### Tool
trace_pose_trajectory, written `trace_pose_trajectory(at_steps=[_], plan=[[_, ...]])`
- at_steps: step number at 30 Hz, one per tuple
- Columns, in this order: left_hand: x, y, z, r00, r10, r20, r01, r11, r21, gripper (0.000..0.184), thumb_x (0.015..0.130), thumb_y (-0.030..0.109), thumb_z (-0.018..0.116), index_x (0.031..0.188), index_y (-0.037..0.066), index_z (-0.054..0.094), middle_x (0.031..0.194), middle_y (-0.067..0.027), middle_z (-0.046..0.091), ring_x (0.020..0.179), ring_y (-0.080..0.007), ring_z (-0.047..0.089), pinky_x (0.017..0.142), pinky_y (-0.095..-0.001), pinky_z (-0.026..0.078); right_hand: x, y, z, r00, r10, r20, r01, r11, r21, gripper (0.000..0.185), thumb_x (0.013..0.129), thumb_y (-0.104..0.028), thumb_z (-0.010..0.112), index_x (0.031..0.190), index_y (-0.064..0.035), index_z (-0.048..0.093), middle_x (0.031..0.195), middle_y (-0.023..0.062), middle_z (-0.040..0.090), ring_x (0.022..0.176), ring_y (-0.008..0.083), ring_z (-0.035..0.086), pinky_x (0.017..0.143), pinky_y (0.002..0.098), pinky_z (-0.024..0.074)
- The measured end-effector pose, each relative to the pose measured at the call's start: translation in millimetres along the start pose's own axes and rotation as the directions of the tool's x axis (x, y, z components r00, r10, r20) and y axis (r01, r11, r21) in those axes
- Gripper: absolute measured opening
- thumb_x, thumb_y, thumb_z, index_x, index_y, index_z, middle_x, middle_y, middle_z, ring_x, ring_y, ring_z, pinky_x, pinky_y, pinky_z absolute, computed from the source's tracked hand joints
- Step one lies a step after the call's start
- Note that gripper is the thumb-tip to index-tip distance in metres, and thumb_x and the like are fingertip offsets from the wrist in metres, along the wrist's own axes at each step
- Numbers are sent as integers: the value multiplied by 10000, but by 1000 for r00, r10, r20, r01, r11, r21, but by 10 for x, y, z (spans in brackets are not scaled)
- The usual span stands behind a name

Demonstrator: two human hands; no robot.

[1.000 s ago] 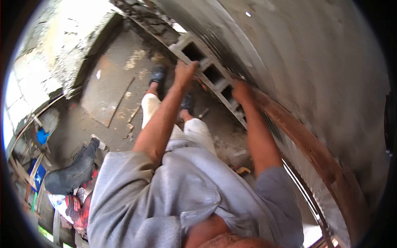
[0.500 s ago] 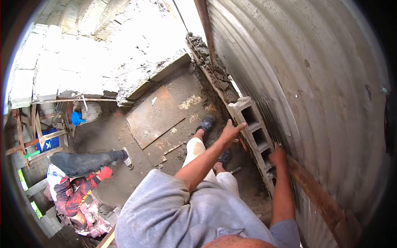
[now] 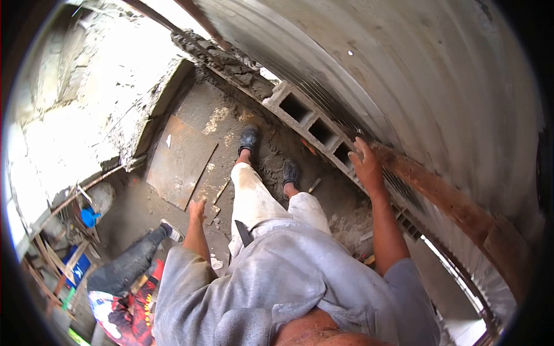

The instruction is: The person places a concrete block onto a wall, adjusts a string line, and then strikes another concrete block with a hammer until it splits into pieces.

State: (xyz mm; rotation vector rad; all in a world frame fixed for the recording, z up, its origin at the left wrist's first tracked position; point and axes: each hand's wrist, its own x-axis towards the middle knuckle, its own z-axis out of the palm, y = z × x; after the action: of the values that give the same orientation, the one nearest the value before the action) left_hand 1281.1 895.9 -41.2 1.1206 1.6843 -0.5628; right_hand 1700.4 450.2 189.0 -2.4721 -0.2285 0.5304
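Along the metal sheet (image 3: 415, 86) blocking the right lies the hollow block (image 3: 309, 120), right hand (image 3: 367, 164) spread near its end; left hand (image 3: 197, 211), cannot tell. Floor (image 3: 135, 199) gives room between block edge and board (image 3: 182, 164).

The concrete block (image 3: 309, 120) before me was gray and rough-edged, with three rectangular openings showing in a row, their hollows facing up at me. It lay lengthwise just beside the corrugated metal sheet (image 3: 427, 104), its nearer end partly hidden behind my right fingers (image 3: 363, 150).
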Motion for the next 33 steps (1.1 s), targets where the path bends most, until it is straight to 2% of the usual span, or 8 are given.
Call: trace_pose_trajectory(at_steps=[6, 10, 18, 20, 24, 27, 30, 33], plan=[[-274, 157, 47, 993, -102, 66, 99, 994, 45, 864, 838, 310, 675, 1474, 2, 178, 1450, -291, 325, 1240, -565, 382, 928, -655, 416, -164, 72, 96, 999, 19, -42, -15, 996, 92, 362, 877, -112, 632, 1219, -10, 565, 1080, 195, 673, 965, 272, 675, 813, 368, 529], [-274, 774, 406, 952, 123, 279, -154, 984, 91, 830, 847, 382, 658, 1465, 6, 250, 1373, -221, 463, 1114, -411, 536, 839, -503, 499, -316, 84, 205, 999, -13, -49, 19, 992, 126, 322, 883, -123, 620, 1186, -19, 588, 996, 177, 698, 888, 296, 695, 776, 370, 544], [-160, 2140, 1055, 857, 360, 368, -362, 930, -67, 763, 841, 375, 682, 1425, 26, 336, 1259, -167, 552, 1016, -313, 596, 769, -436, 512, -619, -67, 506, 924, 188, 334, -236, 966, 107, 342, 871, -201, 633, 1178, -51, 606, 1017, 190, 680, 965, 331, 660, 819, 393, 521], [-247, 2314, 1078, 819, 407, 405, -415, 907, -72, 671, 861, 362, 665, 1387, 45, 397, 1235, -152, 568, 1013, -293, 604, 770, -420, 514, -683, -7, 571, 905, 205, 374, -223, 975, 6, 353, 848, -263, 634, 1144, -70, 630, 1015, 198, 673, 956, 366, 646, 822, 418, 513], [-305, 2284, 1063, 818, 403, 409, -385, 914, -130, 564, 904, 370, 611, 1342, 51, 456, 1237, -145, 566, 1024, -283, 606, 795, -415, 509, -878, 233, 469, 864, 314, 393, -279, 949, -146, 345, 826, -285, 619, 1084, -60, 659, 986, 206, 676, 927, 364, 652, 818, 434, 509], [-238, 2095, 1011, 844, 339, 415, -323, 940, -111, 560, 909, 341, 606, 1352, 47, 428, 1205, -147, 571, 980, -280, 613, 755, -397, 519, -1082, 505, 404, 750, 470, 466, -419, 882, -214, 311, 801, -274, 625, 991, -32, 673, 941, 204, 681, 900, 334, 663, 808, 419, 512], [-75, 1817, 983, 881, 253, 399, -246, 967, -70, 506, 918, 303, 597, 1319, 34, 445, 1145, -139, 578, 882, -259, 615, 688, -370, 531, -1367, 857, 439, 789, 453, 414, -371, 890, -267, 264, 811, -260, 624, 939, -36, 680, 898, 186, 689, 868, 313, 671, 779, 408, 516], [16, 1658, 953, 879, 142, 455, -125, 990, -69, 506, 919, 303, 596, 1314, 26, 445, 1098, -135, 583, 870, -251, 613, 681, -375, 534, -1513, 940, 441, 715, 543, 441, -497, 838, -226, 316, 814, -286, 631, 1023, -52, 673, 932, 163, 691, 854, 301, 668, 766, 399, 509]])
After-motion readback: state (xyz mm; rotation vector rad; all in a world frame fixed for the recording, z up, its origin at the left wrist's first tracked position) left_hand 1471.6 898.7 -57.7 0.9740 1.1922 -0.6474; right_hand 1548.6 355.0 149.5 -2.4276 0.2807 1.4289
